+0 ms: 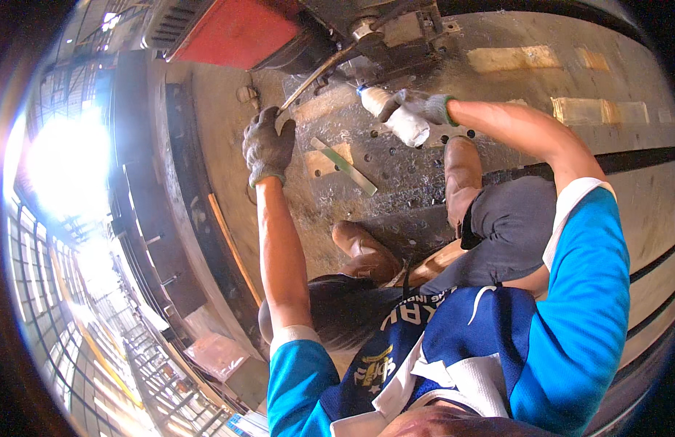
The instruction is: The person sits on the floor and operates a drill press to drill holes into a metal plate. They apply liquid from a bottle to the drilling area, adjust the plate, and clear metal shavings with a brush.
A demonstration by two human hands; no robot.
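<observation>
The left hand (pixel 268 146), in a dark knit glove, sits left of centre in the upper half of the frame, its fingers curled shut around the lower end of a thin metal rod (pixel 316 76) that slants up and to the right toward the dark machine parts (pixel 396 33) at the top centre. The right hand (pixel 417 108), in a grey glove with a green cuff, reaches in from the right at about the same height and is closed around a white cylinder (pixel 399 120) lying at a slant, its far end tipped with a small bluish nozzle (pixel 364 90) pointing at the rod's side of the bench. The rod looks stiff, light and narrow, likely to slip or twist in a gloved grip, so a hold near its end with a full fist seems sensible; the cylinder looks rigid, smooth and fairly light, best gripped round its middle as it is now. Just below the hands a flat greenish metal strip (pixel 345 166) lies diagonally on the perforated steel table (pixel 403 175). A red panel (pixel 239 33) fills the upper left centre. Pale rectangular patches (pixel 512 58), like tape or labels, sit upper right. A clear plastic bag (pixel 217 353) lies at lower left.
</observation>
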